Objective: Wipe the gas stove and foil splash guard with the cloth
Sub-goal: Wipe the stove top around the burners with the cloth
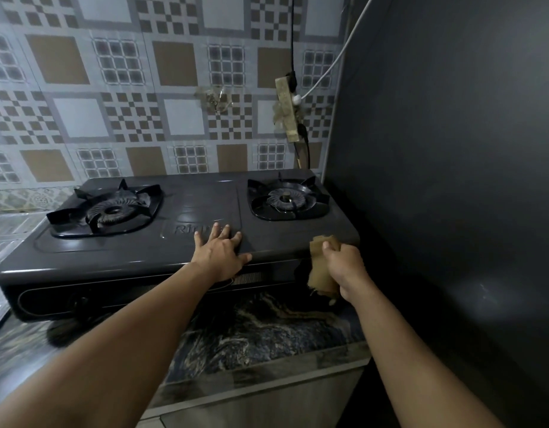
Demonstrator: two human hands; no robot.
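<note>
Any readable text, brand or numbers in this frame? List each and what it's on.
"Rin…": embossed lettering on the top panel of the black two-burner gas stove, between the burners; the left hand covers the remaining letters.
Front panel of the stove: no legible markings.
Patterned wall tiles: no text.

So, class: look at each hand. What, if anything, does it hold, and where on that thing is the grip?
The right hand grips the tan cloth around its bunched middle, both ends sticking out. The left hand holds nothing; it rests flat on the gas stove.
</note>
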